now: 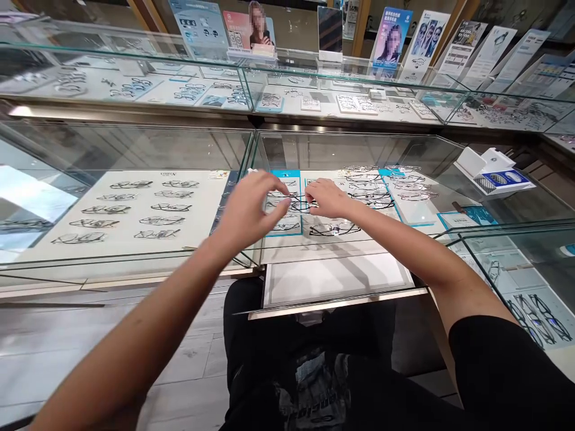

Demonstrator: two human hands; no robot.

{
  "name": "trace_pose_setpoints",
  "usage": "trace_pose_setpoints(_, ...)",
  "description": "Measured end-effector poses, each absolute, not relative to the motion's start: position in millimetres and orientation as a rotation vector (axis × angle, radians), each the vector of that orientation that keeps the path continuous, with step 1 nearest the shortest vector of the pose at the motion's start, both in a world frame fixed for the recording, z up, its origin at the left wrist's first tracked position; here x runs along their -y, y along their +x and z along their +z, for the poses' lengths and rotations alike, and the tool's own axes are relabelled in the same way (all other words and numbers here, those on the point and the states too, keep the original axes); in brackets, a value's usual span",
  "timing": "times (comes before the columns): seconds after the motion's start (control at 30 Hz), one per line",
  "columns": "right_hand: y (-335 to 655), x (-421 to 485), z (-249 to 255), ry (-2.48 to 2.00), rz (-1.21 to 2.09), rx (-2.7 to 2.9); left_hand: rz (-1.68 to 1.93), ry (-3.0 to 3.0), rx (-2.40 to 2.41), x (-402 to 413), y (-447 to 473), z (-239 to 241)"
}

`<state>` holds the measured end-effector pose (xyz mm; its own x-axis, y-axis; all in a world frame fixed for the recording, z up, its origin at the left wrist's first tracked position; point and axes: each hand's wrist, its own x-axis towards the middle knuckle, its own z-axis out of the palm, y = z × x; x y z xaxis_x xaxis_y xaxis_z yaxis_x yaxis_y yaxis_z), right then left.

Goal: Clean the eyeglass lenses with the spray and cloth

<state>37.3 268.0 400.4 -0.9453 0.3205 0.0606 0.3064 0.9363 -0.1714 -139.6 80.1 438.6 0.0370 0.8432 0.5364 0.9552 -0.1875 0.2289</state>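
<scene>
Over the open display case, a thin dark pair of eyeglasses [299, 200] lies between my two hands. Thumb and forefinger of my left hand [254, 206] curve together in a pinch at its left end. My right hand [329, 198], fingers curled, is at its right end; the fingertips are partly hidden. Just below my right hand sits a black-rimmed pair of eyeglasses [335, 228]. More eyeglasses [371, 197] stand in rows to the right. Under my left hand, a blue-edged display card [285, 233] carries several frames.
A white pulled-out drawer [336, 280] is in front of my lap. Glass cases with rows of eyeglasses [171, 208] extend left. An open white box [496, 170] stands on the right-hand glass. Glass edges [256, 155] and upright advertising cards [390, 42] lie beyond.
</scene>
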Motion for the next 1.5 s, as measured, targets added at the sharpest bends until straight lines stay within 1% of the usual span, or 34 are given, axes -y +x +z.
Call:
trace_pose_setpoints(0.13, 37.6, -268.6, 397.9, -0.529, 0.354, 2.967, -0.689, -2.189, 1.884, -111.2, -133.2, 401.4)
trace_pose_setpoints(0.23, 37.8, -264.9, 397.1, -0.567, 0.401, 2.934, -0.618, -2.231, 1.893, -128.2, -129.5, 383.9)
trace_pose_setpoints(0.4, 35.4, -267.3, 400.3, -0.619, 0.457, 2.962, -0.601, -2.268, 1.87, -137.5, -124.4, 383.7)
trace_pose_setpoints(0.63, 35.4, -288.5, 412.2, -0.454, 0.516, 3.078, -0.526, -2.256, 1.886, -142.4, -120.3, 389.0)
trace_pose_setpoints(0.73, 35.7, -293.0, 415.4, -0.431, 0.459, 3.066, -0.477, -2.227, 1.882, -144.5, -117.8, 389.3)
trace_pose_setpoints(0.97, 27.6, -290.6, 413.2, -0.473, 0.136, 3.046, -0.474, -2.162, 1.869, -149.8, -118.0, 386.6)
trace_pose_setpoints(1.1, 25.2, -291.5, 413.6, -0.474, 0.104, 3.041, -0.512, -2.151, 1.903, -147.4, -117.3, 384.5)
trace_pose_setpoints(1.17, 29.6, -287.0, 424.0, -0.491, 0.094, 3.027, -0.559, -2.132, 1.914, -144.7, -118.3, 384.9)
trace_pose_setpoints(1.27, 49.3, -257.6, 457.1, -0.494, 0.092, 2.881, -0.681, -2.013, 1.985, -142.3, -130.0, 387.3)
trace_pose_setpoints(1.33, 70.7, -220.0, 480.2, -0.41, 0.209, 2.8, -0.725, -1.905, 2.087, -143.6, -147.1, 388.1)
trace_pose_setpoints(1.4, 94.8, -176.0, 489.7, -0.298, 0.48, 2.886, -0.689, -1.804, 2.2, -146.9, -169.6, 386.8)
trace_pose_setpoints(1.43, 106.0, -155.6, 486.1, -0.267, 0.614, 2.972, -0.658, -1.752, 2.241, -148.9, -181.5, 385.0)
trace_pose_setpoints(1.5, 124.1, -125.9, 460.6, -0.201, 0.814, 3.162, -0.649, -1.646, 2.282, -152.5, -203.4, 379.6)
